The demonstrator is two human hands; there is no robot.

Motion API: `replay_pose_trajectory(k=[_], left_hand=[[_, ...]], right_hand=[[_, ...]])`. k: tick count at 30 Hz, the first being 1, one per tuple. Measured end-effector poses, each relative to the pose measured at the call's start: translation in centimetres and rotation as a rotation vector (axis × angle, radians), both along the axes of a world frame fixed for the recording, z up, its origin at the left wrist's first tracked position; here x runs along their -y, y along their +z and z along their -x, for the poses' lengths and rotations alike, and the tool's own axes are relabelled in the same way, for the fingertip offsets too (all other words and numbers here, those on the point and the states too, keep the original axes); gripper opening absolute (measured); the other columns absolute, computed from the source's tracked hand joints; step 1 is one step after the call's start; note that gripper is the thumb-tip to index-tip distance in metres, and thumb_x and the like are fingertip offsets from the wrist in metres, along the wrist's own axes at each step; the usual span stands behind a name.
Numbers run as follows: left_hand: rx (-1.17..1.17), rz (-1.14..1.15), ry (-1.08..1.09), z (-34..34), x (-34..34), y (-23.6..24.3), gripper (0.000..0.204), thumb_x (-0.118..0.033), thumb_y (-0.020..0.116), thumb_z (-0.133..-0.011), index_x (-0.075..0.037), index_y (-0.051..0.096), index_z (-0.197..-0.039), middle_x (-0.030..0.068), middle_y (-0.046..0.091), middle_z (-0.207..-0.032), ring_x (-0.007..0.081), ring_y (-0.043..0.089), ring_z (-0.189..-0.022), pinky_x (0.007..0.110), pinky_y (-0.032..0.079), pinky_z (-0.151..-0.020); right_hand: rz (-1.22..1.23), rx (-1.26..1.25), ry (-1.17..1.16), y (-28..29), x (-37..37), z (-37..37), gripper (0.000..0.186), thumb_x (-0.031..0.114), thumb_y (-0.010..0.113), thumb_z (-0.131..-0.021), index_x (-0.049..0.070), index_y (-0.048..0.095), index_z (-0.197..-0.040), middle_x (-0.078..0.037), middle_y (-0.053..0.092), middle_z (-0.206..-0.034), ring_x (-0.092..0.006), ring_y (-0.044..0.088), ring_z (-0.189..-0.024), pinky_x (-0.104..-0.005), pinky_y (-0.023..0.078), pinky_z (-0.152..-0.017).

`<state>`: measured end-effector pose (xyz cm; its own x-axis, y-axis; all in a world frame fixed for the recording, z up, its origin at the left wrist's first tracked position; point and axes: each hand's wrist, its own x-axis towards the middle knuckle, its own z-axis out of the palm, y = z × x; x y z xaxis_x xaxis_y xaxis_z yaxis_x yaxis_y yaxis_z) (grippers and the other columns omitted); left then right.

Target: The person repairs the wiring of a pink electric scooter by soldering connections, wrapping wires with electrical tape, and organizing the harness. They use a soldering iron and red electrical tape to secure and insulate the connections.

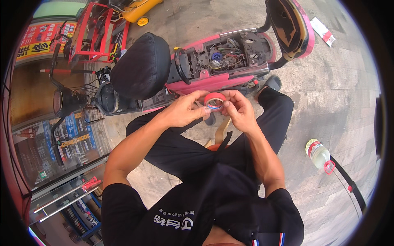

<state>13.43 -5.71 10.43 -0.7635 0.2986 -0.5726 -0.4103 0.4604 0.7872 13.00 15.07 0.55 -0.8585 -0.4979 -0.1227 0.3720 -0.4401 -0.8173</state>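
A roll of red tape (214, 95) is held up in front of me, between both hands. My left hand (184, 110) is closed on its left side, with the thumb along the lower rim. On the right side my right hand (240, 110) pinches the roll between thumb and fingers. Just beyond the hands stands a pink electric scooter (213, 83) with its body uncovered. Loose wires (232, 56) and a blue round part (216, 57) show in the open bay. The scooter's black seat (143, 65) is tipped up to the left of the bay.
A red metal frame rack (91, 52) and a yellow tank (139, 10) stand at the far left. Handlebars (61, 98) rise beside a glass case of boxes. A plastic bottle (318, 153) stands on the paving at right; a white-and-red packet (322, 31) lies farther off.
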Motion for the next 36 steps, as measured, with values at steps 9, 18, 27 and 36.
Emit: replay_pose_trajectory(k=[9,18,27,36], left_hand=[[-0.412,0.145,0.696,3.3,11.3,6.4,0.032,-0.022,0.056,-0.098,0.002,0.055,-0.119,0.0100,0.065,-0.083,0.0095,0.058,-0.058,0.021,0.047,-0.050],[-0.520,0.494,0.717,2.9,13.9,7.6,0.056,-0.038,0.062,-0.094,0.001,0.050,-0.133,0.0055,0.064,-0.075,0.0085,0.052,-0.054,0.023,0.041,-0.050],[-0.322,-0.086,0.457,-4.3,6.6,3.3,0.032,-0.020,0.063,-0.094,-0.001,0.060,-0.119,-0.0004,0.060,-0.084,0.0052,0.053,-0.071,0.021,0.045,-0.064],[0.101,-0.321,0.605,-5.8,2.4,-5.4,0.030,-0.025,0.064,-0.094,-0.001,0.062,-0.113,0.0005,0.062,-0.086,0.0063,0.055,-0.071,0.022,0.046,-0.061]], right_hand=[[-0.289,-0.316,-0.109,2.9,6.1,7.6,0.031,0.012,0.059,-0.097,-0.001,0.057,-0.126,-0.006,0.067,-0.105,-0.0073,0.058,-0.079,-0.0223,0.049,-0.068],[-0.963,-0.934,0.143,-1.2,10.2,11.0,0.023,0.014,0.063,-0.084,0.002,0.069,-0.103,-0.018,0.068,-0.099,-0.0352,0.067,-0.080,-0.0413,0.053,-0.076],[-1.435,-0.958,0.492,-3.6,15.4,12.8,0.023,0.022,0.060,-0.082,0.005,0.073,-0.090,-0.022,0.071,-0.090,-0.0388,0.069,-0.087,-0.0460,0.056,-0.077],[-1.050,-0.719,0.165,-4.6,14.0,14.8,0.026,0.025,0.063,-0.079,0.005,0.071,-0.093,-0.021,0.070,-0.091,-0.0369,0.068,-0.089,-0.0413,0.054,-0.083]])
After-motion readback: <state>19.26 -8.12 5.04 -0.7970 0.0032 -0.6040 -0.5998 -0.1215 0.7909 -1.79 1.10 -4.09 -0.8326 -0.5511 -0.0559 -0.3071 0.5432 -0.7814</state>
